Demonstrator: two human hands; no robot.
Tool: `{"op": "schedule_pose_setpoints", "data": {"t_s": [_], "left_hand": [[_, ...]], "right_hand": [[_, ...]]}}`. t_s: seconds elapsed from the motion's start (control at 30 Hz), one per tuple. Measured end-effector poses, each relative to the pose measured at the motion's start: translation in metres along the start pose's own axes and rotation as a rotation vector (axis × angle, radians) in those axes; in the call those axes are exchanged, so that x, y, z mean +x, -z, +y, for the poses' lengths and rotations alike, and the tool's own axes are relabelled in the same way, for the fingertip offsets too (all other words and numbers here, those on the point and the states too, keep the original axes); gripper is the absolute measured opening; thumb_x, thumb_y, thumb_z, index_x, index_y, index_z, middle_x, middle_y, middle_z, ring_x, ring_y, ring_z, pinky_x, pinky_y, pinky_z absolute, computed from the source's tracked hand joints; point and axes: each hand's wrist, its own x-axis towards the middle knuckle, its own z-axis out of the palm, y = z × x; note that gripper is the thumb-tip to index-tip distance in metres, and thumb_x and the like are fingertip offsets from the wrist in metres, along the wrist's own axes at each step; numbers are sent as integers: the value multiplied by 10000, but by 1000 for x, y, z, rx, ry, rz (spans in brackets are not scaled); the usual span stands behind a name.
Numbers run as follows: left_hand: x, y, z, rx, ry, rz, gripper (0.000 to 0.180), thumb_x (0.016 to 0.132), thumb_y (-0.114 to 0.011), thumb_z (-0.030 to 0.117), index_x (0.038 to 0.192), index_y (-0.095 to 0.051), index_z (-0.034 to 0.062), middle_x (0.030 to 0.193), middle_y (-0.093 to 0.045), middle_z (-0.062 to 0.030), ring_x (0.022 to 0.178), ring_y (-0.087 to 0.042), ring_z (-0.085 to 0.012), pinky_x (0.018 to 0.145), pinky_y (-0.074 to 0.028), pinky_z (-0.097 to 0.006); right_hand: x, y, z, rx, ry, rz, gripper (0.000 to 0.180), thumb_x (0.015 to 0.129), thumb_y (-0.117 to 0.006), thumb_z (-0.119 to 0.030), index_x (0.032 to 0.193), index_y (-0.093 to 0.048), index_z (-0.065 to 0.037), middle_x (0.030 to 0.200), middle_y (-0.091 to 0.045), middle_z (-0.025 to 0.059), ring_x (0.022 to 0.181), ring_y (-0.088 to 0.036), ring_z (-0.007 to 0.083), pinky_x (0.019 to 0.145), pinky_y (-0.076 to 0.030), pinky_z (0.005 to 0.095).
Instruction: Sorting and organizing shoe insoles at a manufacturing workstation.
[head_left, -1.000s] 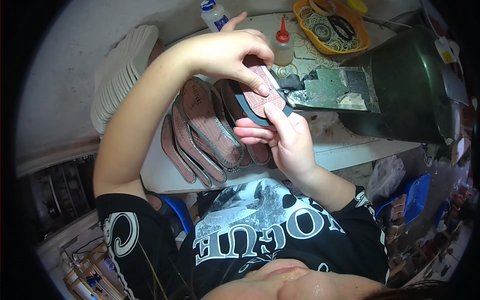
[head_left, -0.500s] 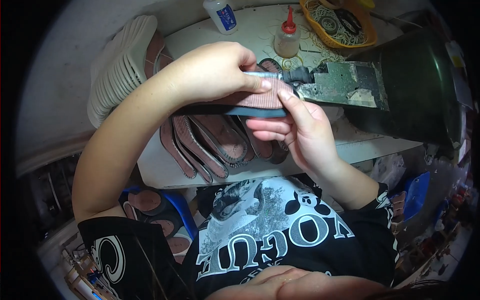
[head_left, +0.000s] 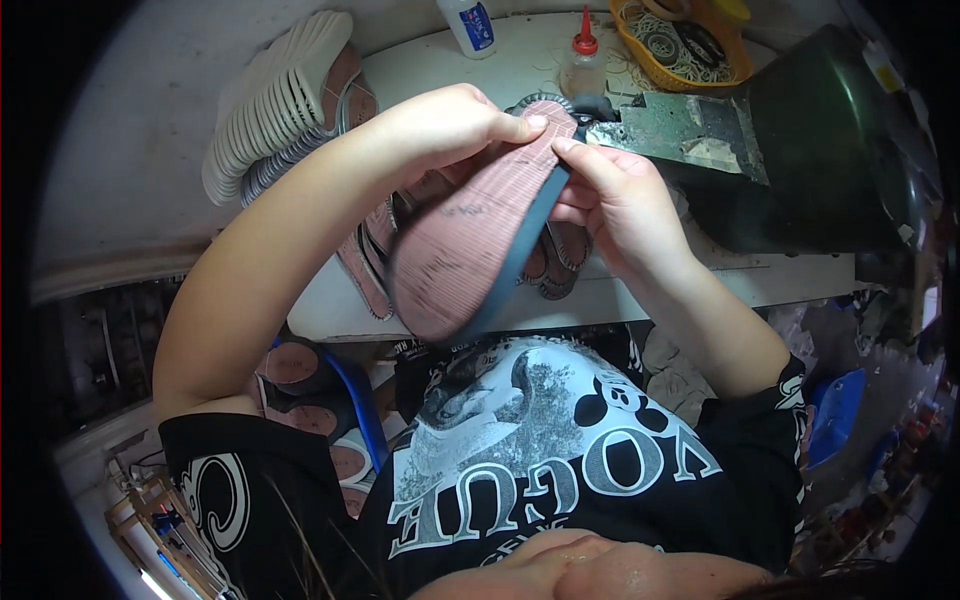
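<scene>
A shoe sole (head_left: pixel 460 240) with a ribbed pinkish-brown face and a dark blue-grey edge hangs slanted between my hands, its wide end toward me. My left hand (head_left: pixel 465 125) grips its narrow end, thumb on the ribbed face and fingers hidden behind. On the right edge of that same end, my right hand (head_left: pixel 615 180) pinches with thumb above and fingers beneath. Just beyond the narrow end is the head of a green sewing machine (head_left: pixel 690 135), its paint worn. Whether the sole touches the machine, I cannot tell.
More stitched soles (head_left: pixel 565 250) lie on the white table (head_left: pixel 810 275) under the held one. A stack of pale soles (head_left: pixel 265 110) leans at the left. Farther back are a red-tipped bottle (head_left: pixel 583 65), a white bottle (head_left: pixel 468 25) and a yellow basket (head_left: pixel 660 75). A blue crate (head_left: pixel 365 410) of soles stands below.
The sole has swung from lying nearly crosswise, edge toward me, to slanting down toward me with its ribbed face showing. Both hands still hold its narrow end. The view has shifted slightly.
</scene>
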Motion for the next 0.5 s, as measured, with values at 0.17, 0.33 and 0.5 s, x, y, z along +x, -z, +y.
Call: {"op": "schedule_pose_setpoints", "data": {"t_s": [0.17, 0.33, 0.5], "left_hand": [[-11, -4, 5, -80, 35, -118, 489, 883, -608, 463, 680, -647, 20, 517, -603, -85, 369, -519, -122, 397, -407, -217], [-15, -2, 3, -103, 20, -96, 562, 874, -597, 517, 613, -612, 19, 432, -543, -63, 288, -432, -118, 337, -337, -216], [8, 12, -7, 7, -64, -39, 564, 868, -597, 543, 586, -591, 55, 472, -496, -19, 396, -411, -87, 424, -328, -224]], "right_hand": [[-33, 10, -6, -114, -129, -56, 269, 910, -609, -217, 955, -640, 46, 866, -685, 86, 727, -645, 107, 669, -514, 229], [-91, 3, 5, -295, -161, -136, 265, 873, -660, -126, 1090, -637, 25, 1005, -678, 79, 891, -628, 118, 799, -501, 263], [-78, -3, 16, -78, -106, -26, 220, 883, -653, -129, 1017, -653, 45, 952, -684, 76, 857, -631, 114, 786, -504, 261]]}}
